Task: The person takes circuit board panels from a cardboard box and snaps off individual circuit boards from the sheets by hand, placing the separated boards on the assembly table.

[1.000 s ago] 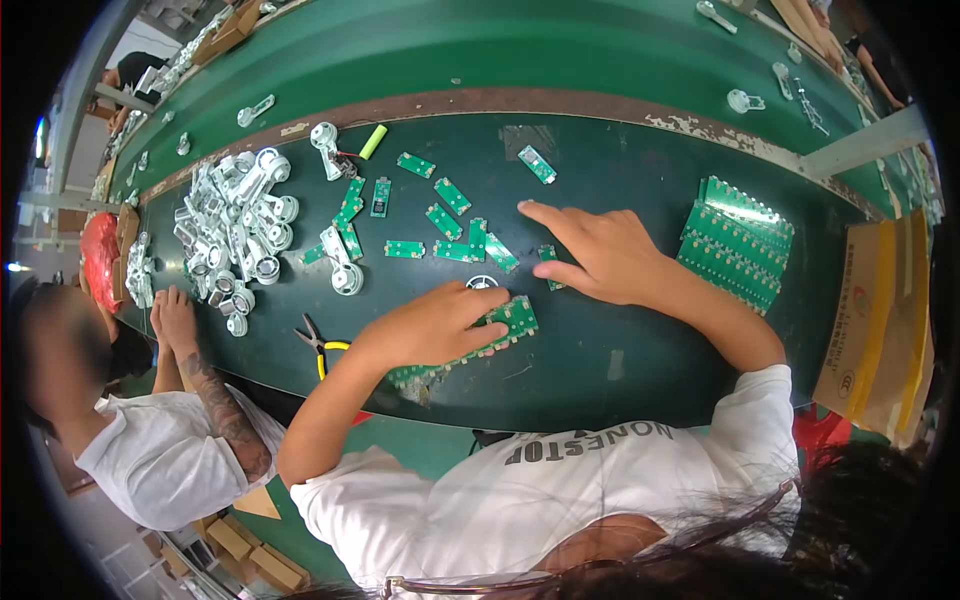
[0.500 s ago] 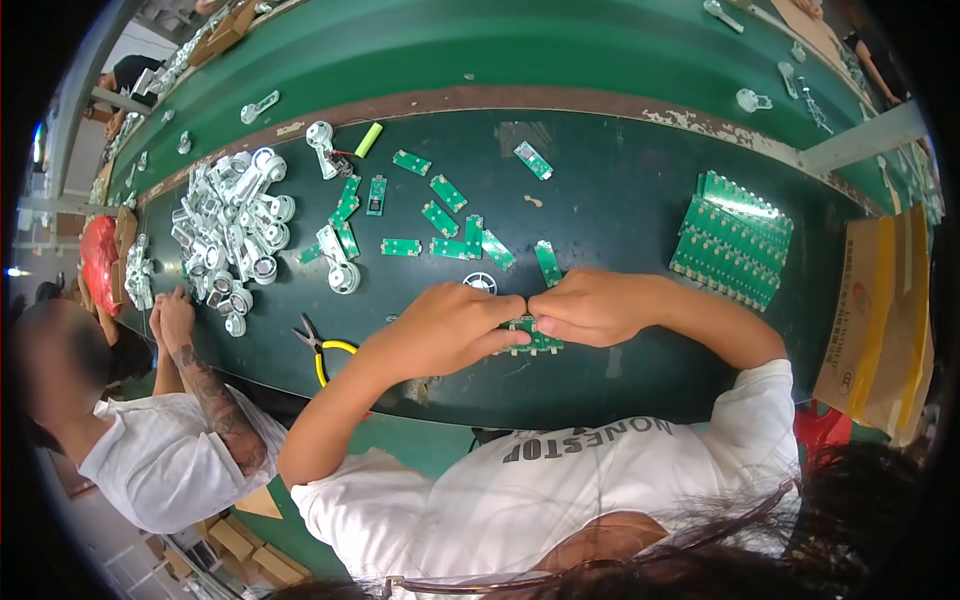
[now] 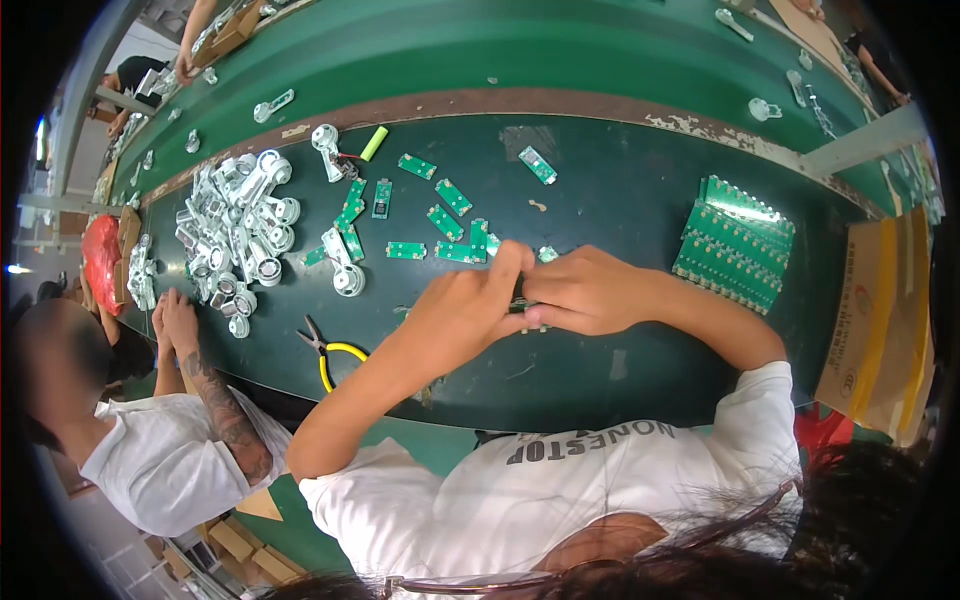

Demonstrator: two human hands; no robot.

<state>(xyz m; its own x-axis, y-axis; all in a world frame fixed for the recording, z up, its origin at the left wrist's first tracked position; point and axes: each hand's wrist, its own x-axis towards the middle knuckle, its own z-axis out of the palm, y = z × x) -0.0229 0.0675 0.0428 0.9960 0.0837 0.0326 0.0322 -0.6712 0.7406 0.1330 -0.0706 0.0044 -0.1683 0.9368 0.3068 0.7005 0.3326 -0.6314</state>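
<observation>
My left hand [image 3: 462, 308] and my right hand [image 3: 585, 290] meet over the near middle of the table. Both are closed on a small green circuit board piece [image 3: 532, 328], of which only slivers show between the fingers. The left index finger is raised at the right hand's fingertips. Just beyond the hands lie several loose narrow circuit boards [image 3: 446, 222], some overlapping. One more circuit board [image 3: 537, 165] sits farther off, with a component on it. To the right rests a stack of uncut circuit board panels [image 3: 735, 245].
Yellow-handled pliers [image 3: 330, 352] lie left of my forearm. Beyond them are a heap of white plastic housings [image 3: 235, 225] and a green cylindrical battery [image 3: 374, 144]. A co-worker [image 3: 180, 450] sits at the left. A green conveyor belt [image 3: 480, 50] runs behind; a cardboard box [image 3: 875, 320] stands right.
My left index finger has lifted and my hands now cover more of the board. Parts on the belt have shifted slightly right. Another person's arm has appeared at the upper left.
</observation>
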